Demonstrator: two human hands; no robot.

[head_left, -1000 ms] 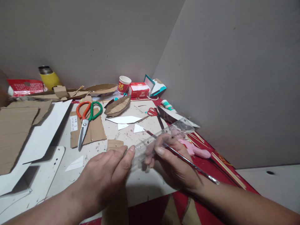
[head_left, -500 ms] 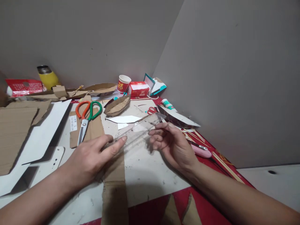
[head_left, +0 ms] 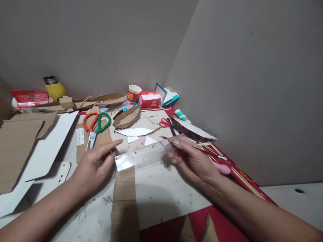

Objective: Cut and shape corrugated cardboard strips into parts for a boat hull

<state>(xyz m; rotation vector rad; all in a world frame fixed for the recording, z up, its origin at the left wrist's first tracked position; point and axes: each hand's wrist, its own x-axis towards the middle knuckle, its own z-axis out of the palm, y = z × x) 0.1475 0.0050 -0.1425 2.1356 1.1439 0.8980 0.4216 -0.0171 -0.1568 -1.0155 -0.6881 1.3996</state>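
Note:
My right hand grips the right part of a clear plastic ruler between thumb and fingers. The ruler is raised over the white board, slanting up to the right. A thin dark stick with a silvery end also runs through or behind the right hand; its kind is unclear. By the ruler's left end is my left hand, index finger stretched out and thumb apart. Below the ruler lies a brown cardboard strip. White paper cutouts and a leaf-shaped cardboard piece lie beyond it.
Orange-and-green-handled scissors rest on cardboard at left, near large cardboard sheets. A paper cup, red box and yellow bottle stand along the wall. Red-handled scissors and thin wooden sticks are at right.
My left hand has let go of the ruler and drawn back to the left. Its left end now shows, and the ruler is tilted flatter in my right hand.

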